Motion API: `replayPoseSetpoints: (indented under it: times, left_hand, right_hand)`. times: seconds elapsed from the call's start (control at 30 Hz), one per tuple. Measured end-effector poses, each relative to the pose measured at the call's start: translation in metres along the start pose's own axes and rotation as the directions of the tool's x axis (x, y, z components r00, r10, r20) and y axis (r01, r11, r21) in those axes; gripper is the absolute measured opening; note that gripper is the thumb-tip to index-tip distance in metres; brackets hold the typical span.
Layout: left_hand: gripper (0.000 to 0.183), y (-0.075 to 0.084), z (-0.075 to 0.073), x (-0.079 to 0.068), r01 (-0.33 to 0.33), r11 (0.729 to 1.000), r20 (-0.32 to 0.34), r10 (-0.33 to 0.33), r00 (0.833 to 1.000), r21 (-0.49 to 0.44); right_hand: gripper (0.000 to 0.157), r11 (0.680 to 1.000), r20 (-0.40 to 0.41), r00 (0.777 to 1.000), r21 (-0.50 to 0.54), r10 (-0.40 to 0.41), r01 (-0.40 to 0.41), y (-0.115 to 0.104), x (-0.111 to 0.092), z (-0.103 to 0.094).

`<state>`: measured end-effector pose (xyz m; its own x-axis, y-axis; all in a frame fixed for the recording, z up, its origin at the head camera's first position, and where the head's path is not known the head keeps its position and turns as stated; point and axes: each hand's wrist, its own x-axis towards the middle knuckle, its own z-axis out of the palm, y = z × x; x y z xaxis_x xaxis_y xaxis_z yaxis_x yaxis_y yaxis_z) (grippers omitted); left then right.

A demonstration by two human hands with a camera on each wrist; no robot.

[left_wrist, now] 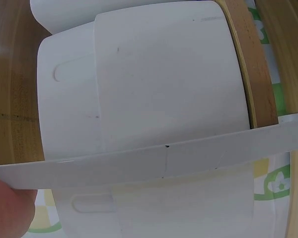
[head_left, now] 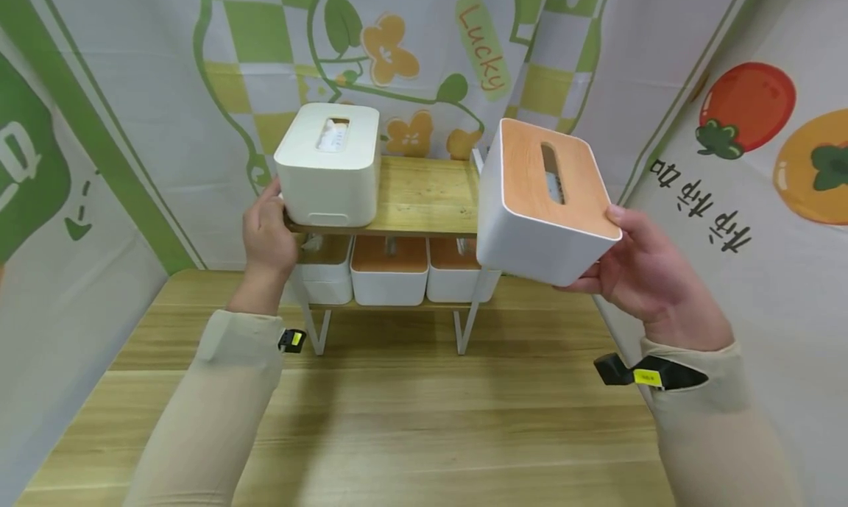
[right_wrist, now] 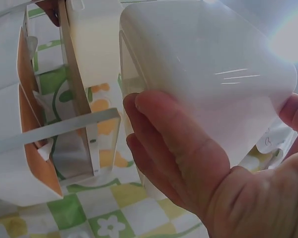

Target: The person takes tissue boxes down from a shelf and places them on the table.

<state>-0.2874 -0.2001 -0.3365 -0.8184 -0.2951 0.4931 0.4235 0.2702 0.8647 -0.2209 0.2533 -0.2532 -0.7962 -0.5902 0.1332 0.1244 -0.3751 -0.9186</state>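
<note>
My right hand (head_left: pixel 639 271) holds a white tissue box with a wood-look lid (head_left: pixel 550 190) by its right end, thumb on the lid's edge and fingers under the base. The box is tilted, in the air at the shelf's right end. In the right wrist view, the fingers (right_wrist: pixel 174 134) spread across its white underside. My left hand (head_left: pixel 270 231) grips the left end of the small two-tier shelf (head_left: pixel 427 190), beside a cream tissue box (head_left: pixel 331 168) standing on the top board. The left wrist view shows only part of that hand (left_wrist: pixel 10 208), at the white metal frame (left_wrist: pixel 154 158).
Several white boxes with wood-look lids, among them a middle one (head_left: pixel 389 271), line the lower tier. The shelf stands on a wooden table (head_left: pixel 397 419). Printed curtains (head_left: pixel 252 43) hang close behind and at both sides.
</note>
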Motion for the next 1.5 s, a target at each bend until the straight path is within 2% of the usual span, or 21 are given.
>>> replayPoseSetpoints:
  times: [0.47, 0.73, 0.97, 1.3, 1.5]
  left_hand:
    - [0.054, -0.002, 0.0, -0.001, -0.029, 1.0, 0.003, 0.029, 1.0, -0.006]
    - [0.055, -0.004, 0.0, 0.0, -0.025, 1.0, 0.003, 0.025, 1.0, -0.002]
    - [0.054, -0.002, 0.001, 0.0, -0.034, 0.999, -0.01, 0.033, 0.999, -0.03]
    - [0.054, -0.003, 0.001, 0.0, -0.036, 0.999, -0.012, 0.036, 0.999, -0.04]
    - [0.055, -0.001, -0.001, -0.001, -0.027, 0.999, -0.002, 0.027, 1.0, -0.026]
  right_hand:
    - [0.05, 0.994, -0.018, 1.0, 0.111, -0.016, 0.018, 0.009, -0.03, -0.022]
    - [0.051, 0.998, -0.106, 0.994, 0.069, 0.011, -0.004, 0.023, -0.043, -0.04]
    - [0.044, 0.998, -0.134, 0.991, 0.061, 0.026, -0.018, 0.038, -0.061, -0.057]
    - [0.039, 0.994, -0.268, 0.958, -0.001, 0.105, -0.109, 0.068, -0.076, -0.073]
    - [0.033, 0.985, -0.287, 0.943, 0.007, 0.168, -0.173, 0.089, -0.082, -0.087]
